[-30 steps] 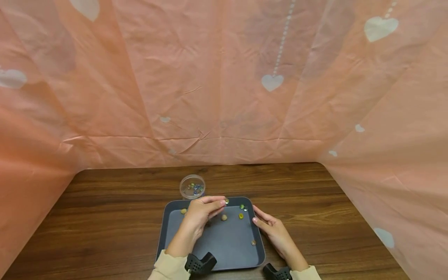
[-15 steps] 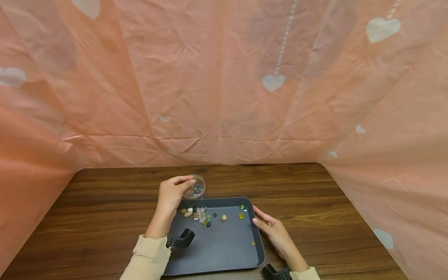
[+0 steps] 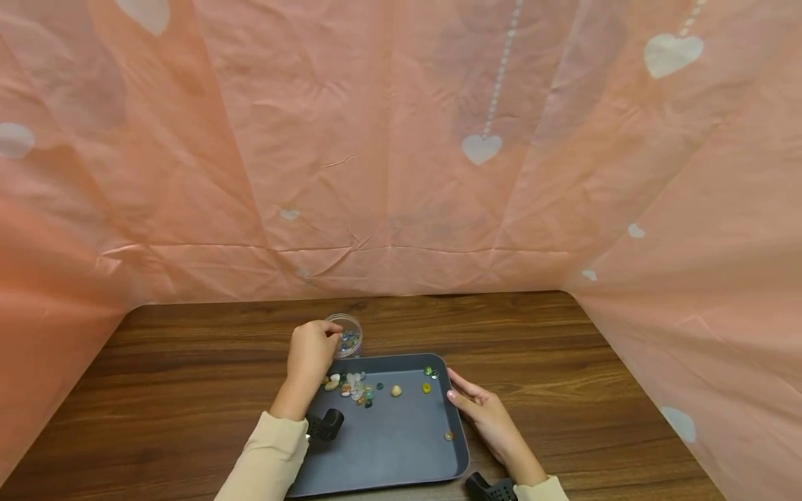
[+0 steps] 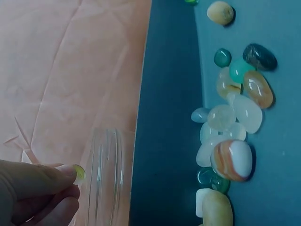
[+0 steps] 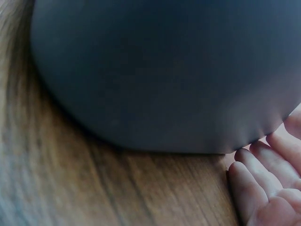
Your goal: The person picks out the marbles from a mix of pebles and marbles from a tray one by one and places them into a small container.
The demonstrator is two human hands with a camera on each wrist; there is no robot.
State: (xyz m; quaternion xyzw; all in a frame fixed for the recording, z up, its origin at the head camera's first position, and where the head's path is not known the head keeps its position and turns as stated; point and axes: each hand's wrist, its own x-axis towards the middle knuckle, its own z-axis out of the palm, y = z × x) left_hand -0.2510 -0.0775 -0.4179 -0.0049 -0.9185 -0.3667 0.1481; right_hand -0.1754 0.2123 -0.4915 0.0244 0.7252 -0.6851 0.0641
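Just below the middle of the head view, the left hand [image 3: 311,351] pinches a small green glass bead [image 4: 78,173] between thumb and fingertip, right at the rim of the clear round jar [image 3: 347,335]. In the left wrist view the bead sits at the lower left, touching the jar's glass wall. The jar stands on the wooden table [image 3: 564,362] just beyond the dark grey tray's [image 3: 401,452] far left corner. A cluster of polished stones [image 3: 354,387] lies in the tray below the hand. The right hand [image 3: 479,410] rests with relaxed, straight fingers against the tray's right rim, holding nothing.
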